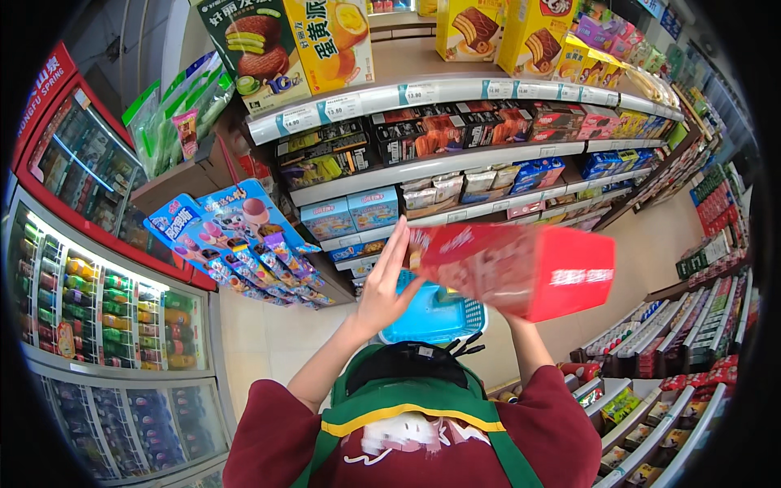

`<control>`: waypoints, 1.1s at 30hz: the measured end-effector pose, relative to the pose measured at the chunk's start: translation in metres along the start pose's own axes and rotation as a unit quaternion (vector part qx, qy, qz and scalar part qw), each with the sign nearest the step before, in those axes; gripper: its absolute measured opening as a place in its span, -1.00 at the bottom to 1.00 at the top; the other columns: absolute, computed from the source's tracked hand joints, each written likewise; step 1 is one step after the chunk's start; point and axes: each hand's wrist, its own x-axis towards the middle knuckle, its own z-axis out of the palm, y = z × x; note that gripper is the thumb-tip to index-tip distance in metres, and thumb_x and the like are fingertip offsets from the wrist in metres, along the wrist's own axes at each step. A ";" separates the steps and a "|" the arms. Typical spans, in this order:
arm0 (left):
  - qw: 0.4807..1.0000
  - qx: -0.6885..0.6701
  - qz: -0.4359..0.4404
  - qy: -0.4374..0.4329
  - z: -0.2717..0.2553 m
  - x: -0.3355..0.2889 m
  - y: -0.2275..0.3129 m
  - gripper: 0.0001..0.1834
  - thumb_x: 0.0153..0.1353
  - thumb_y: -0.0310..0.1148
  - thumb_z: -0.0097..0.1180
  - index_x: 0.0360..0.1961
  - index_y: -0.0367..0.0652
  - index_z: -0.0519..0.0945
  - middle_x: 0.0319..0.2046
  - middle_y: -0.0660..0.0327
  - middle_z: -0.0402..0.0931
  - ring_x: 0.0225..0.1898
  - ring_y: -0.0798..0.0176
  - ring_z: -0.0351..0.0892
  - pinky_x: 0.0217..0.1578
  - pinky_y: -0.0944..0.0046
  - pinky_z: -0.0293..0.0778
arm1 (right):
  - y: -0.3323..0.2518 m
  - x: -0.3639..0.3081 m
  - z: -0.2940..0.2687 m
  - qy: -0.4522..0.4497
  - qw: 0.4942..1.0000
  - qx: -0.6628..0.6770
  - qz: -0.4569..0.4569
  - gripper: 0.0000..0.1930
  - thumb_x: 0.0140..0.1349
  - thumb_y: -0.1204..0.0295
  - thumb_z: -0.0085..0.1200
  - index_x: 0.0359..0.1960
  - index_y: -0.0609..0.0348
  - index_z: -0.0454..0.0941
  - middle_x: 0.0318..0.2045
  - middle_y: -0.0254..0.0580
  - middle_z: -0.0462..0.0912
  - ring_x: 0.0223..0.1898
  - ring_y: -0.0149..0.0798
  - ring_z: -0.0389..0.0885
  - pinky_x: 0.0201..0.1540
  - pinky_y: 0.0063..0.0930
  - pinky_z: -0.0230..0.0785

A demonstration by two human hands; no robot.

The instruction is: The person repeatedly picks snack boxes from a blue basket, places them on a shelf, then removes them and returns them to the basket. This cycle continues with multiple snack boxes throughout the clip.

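Note:
A red snack box (pixel 496 268), blurred by motion, is held up in front of me at a tilt, its bright red end toward the right. Under that end is my right hand (pixel 514 317), closed on the box; its fingers are mostly hidden behind it. My left hand (pixel 388 283) is at the other end of the box, fingers stretched upward and thumb apart, touching or nearly touching it. Below the box, a light blue shopping basket (pixel 474 320) shows between my forearms. I wear a green apron (pixel 415 415) over dark red sleeves.
Ahead stands a tiered shelf (pixel 390 99) with boxed snacks, including yellow boxes (pixel 533 37) on top. A blue hanging snack display (pixel 236 236) juts out at left, beside drink fridges (pixel 211 325). Slanted product racks (pixel 663 411) line the right.

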 end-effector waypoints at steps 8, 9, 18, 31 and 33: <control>0.985 0.038 0.169 0.027 -0.044 0.122 -0.007 -0.07 0.13 -0.58 0.19 0.49 -0.46 0.01 0.49 -0.33 -0.06 0.51 -0.32 0.00 0.44 -0.06 0.08 | -0.124 0.151 0.075 0.095 0.935 -0.194 -0.283 -0.76 0.32 0.56 0.20 -0.01 0.27 0.49 -0.18 -0.32 0.62 -0.16 -0.51 0.54 -0.11 -0.59 0.41; 0.980 0.051 0.190 0.031 -0.050 0.137 -0.010 -0.08 0.13 -0.57 0.20 0.49 -0.47 0.03 0.49 -0.33 -0.05 0.51 -0.32 0.02 0.44 -0.07 0.09 | -0.135 0.176 0.080 0.093 0.926 -0.189 -0.314 -0.78 0.34 0.56 0.19 -0.03 0.27 0.49 -0.20 -0.33 0.62 -0.19 -0.51 0.55 -0.14 -0.61 0.41; 0.962 0.125 0.243 0.007 -0.054 0.212 -0.061 -0.09 0.15 -0.45 0.25 0.48 -0.37 0.08 0.50 -0.22 -0.04 0.49 -0.31 0.05 0.43 -0.14 0.13 | -0.176 0.310 0.080 0.123 0.862 -0.385 -0.305 -0.63 0.31 0.38 0.25 0.05 0.29 0.50 -0.12 -0.06 0.74 -0.12 -0.30 0.70 -0.06 -0.37 0.52; 0.965 0.162 0.206 -0.020 -0.039 0.222 -0.089 -0.10 0.21 -0.37 0.24 0.50 -0.34 0.07 0.52 -0.23 -0.16 0.53 -0.32 -0.10 0.47 -0.17 -0.01 | -0.161 0.350 0.088 0.001 0.899 -0.389 -0.203 -0.57 0.40 0.35 0.15 0.21 0.26 0.41 -0.01 -0.27 0.66 -0.04 -0.48 0.56 0.01 -0.51 0.46; 0.963 0.182 0.197 -0.021 -0.039 0.224 -0.090 -0.08 0.21 -0.35 0.24 0.51 -0.33 0.04 0.53 -0.23 -0.17 0.54 -0.29 -0.13 0.48 -0.17 -0.03 | -0.154 0.359 0.077 -0.028 0.900 -0.379 -0.215 -0.57 0.41 0.31 0.14 0.21 0.26 0.43 0.01 -0.24 0.66 0.02 -0.43 0.55 0.09 -0.46 0.43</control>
